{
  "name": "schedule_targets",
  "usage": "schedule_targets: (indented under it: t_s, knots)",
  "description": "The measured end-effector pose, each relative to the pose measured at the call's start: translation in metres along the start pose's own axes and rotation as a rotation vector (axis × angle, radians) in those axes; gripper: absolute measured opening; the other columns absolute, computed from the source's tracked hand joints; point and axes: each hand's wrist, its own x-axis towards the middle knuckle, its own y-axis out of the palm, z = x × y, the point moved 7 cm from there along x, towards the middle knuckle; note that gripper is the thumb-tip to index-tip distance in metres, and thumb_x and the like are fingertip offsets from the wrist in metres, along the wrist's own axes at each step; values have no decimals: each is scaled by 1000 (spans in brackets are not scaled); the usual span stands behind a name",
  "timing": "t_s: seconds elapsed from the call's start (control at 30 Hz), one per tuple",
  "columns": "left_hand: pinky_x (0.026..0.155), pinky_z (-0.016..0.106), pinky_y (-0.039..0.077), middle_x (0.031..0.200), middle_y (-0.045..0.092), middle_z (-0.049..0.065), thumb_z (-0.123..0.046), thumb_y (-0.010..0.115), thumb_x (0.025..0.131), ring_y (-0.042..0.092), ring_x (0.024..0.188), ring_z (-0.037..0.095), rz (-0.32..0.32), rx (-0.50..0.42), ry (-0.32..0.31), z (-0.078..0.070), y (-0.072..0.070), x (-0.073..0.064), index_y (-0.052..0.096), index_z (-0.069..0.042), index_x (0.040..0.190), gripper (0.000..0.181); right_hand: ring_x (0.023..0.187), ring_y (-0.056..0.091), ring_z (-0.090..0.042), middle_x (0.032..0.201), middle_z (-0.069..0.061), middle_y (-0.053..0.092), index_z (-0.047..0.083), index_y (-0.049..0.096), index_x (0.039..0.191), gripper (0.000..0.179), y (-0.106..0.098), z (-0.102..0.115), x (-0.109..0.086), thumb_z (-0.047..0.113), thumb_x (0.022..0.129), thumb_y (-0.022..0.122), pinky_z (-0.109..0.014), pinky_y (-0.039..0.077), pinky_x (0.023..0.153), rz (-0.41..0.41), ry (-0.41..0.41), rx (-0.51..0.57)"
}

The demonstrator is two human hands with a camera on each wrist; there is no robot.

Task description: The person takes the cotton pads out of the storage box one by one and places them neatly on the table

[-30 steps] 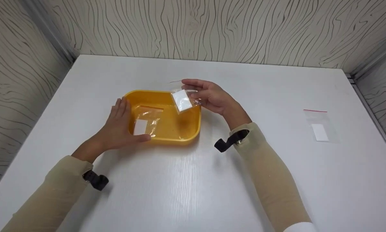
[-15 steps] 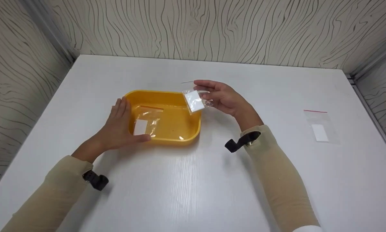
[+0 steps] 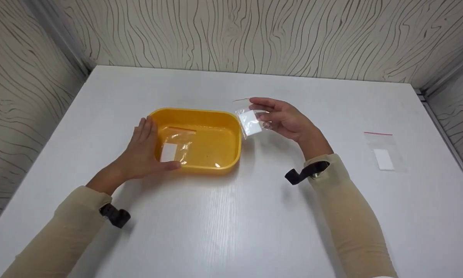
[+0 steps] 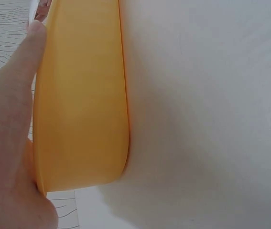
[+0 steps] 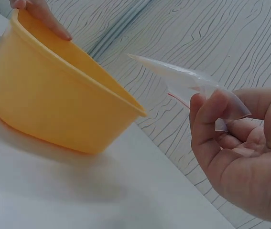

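- left hand [image 3: 138, 150]: fingers outstretched against a yellow rounded-rectangular plastic tray [image 5: 59, 100];
- right hand [image 3: 281, 117]: pinches a clear plastic bag [image 5: 188, 78], raised beside the tray's right end;
- red strip [image 3: 241, 100] faces the back wall [image 3: 231, 38]; white rectangular label [image 3: 251, 122] slants lengthwise, far-left to near-right

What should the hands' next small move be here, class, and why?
Perhaps carry the pinched bag further right, towards the flat bag on the table: the right hand has already brought it rightward from above the tray, whose rim the left hand touches.
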Motion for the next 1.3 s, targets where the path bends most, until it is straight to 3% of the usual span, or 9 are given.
schedule_targets:
  t_s: [0.2, 0.5, 0.77, 0.97, 1.13, 1.3]
  knots:
    - [123, 55, -9, 165, -20, 25, -75, 68, 79, -22, 152, 39, 9, 28, -2, 0, 1, 0, -12, 10, 156, 140, 94, 58, -16, 133, -8, 59, 4, 53, 145, 51, -14, 2, -8, -13, 97, 53, -15, 48, 63, -18, -1, -16]
    - [123, 54, -9, 164, -21, 24, -76, 68, 79, -23, 152, 38, 9, 38, 2, -1, 0, 1, -13, 10, 155, 140, 93, 57, -15, 144, -16, 50, 6, 54, 144, 51, -32, 0, -19, -12, 97, 52, -15, 50, 66, -45, 14, -20]
    - [123, 55, -9, 165, -22, 24, -75, 69, 79, -22, 152, 39, 7, 23, 1, 0, 0, -1, -14, 9, 156, 140, 91, 57, -13, 136, -8, 57, 9, 60, 139, 47, -43, 1, -29, -12, 98, 53, -17, 51, 69, -53, 3, 11]
    - [123, 55, -9, 165, -23, 23, -75, 69, 79, -23, 152, 38, 13, 11, -8, -1, -1, -1, -15, 8, 156, 141, 84, 56, -12, 135, -9, 58, 10, 64, 134, 46, -51, 2, -36, -14, 98, 50, -17, 50, 67, -59, -5, 40]
    - [123, 55, -9, 164, -22, 24, -74, 69, 80, -23, 152, 38, 11, 10, 1, -1, 0, 0, -14, 9, 156, 140, 87, 57, -13, 131, -6, 62, 9, 63, 137, 44, -59, -2, -39, -10, 97, 58, -17, 51, 67, -77, 6, 29]
    - [123, 55, -9, 165, -21, 23, -73, 69, 80, -22, 152, 39, 2, 7, 12, 0, 1, 1, -13, 8, 156, 138, 90, 61, -12, 128, -5, 65, 10, 66, 133, 43, -65, -2, -45, -11, 97, 58, -16, 52, 67, -80, -2, 37]
